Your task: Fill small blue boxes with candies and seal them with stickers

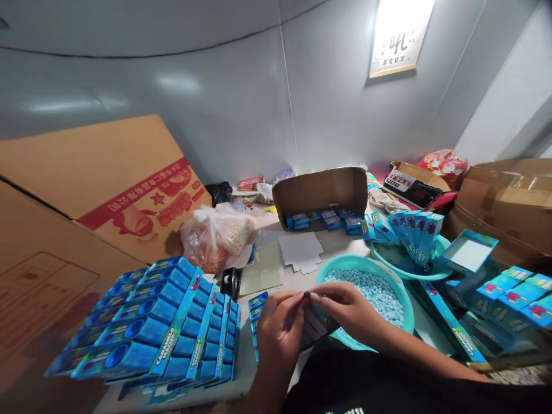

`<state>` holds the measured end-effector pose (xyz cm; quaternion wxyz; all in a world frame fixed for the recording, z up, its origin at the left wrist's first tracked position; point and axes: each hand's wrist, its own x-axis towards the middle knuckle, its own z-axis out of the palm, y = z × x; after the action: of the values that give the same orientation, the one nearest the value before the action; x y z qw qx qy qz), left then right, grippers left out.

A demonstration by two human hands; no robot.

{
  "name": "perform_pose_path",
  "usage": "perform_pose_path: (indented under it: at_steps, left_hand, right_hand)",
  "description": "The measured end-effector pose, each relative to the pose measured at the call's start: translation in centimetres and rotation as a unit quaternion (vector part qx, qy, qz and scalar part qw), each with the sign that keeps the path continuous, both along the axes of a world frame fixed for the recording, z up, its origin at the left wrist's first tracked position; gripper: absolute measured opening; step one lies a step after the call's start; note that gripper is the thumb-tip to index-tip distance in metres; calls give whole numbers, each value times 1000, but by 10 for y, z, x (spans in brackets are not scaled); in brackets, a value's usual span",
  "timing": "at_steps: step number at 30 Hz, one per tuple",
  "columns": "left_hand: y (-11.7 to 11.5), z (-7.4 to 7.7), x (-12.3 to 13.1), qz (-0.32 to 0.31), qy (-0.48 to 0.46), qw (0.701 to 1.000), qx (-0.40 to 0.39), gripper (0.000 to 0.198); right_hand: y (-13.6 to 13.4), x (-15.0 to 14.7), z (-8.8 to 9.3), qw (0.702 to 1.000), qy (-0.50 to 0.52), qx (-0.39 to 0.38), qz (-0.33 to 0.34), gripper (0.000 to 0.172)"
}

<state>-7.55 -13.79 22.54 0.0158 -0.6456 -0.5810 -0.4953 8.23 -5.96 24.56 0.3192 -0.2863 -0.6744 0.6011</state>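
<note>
My left hand (282,322) and my right hand (345,305) meet low in the middle of the view, thumbs and fingers pinched close together. Between them hangs a dark, flat folded piece (314,329), perhaps card or film; its exact kind is unclear. Both hands seem to grip its upper edge, and the fingers cover part of it. Just behind my right hand is a turquoise basin (407,310) of small pale-blue candies (371,290). Beside my left hand lies a strip of small blue boxes (257,302), partly hidden by the hand.
Stacked blue display trays (172,328) filled with small blue containers stand at left, before a large carton (142,178). An open carton (319,190) holds blue packs at the back. Another turquoise basin (444,247) bears blue packets (416,230). More blue boxes (513,299) stand at right.
</note>
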Motion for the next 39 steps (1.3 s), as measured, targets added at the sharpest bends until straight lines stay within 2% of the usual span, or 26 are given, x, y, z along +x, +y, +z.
perform_pose_path:
  at_steps: [13,22,27,32,39]
  left_hand:
    - [-2,-7,-5,-30,17,999,23,29]
    - [-2,-6,-6,-7,34,999,14,24]
    - [0,-6,-6,-22,73,997,-19,39]
    - [1,-12,-7,-23,88,996,20,39]
    - [1,-17,-6,3,74,996,56,30]
  right_hand:
    - [0,-3,-2,1000,-10,-16,5,38]
    - [2,-5,-3,1000,-25,5,2,36]
    - [3,-4,-5,999,-32,32,-10,38]
    - [3,-4,-8,998,-37,48,-13,39]
    - [2,-9,-10,1000,-26,-8,-12,40]
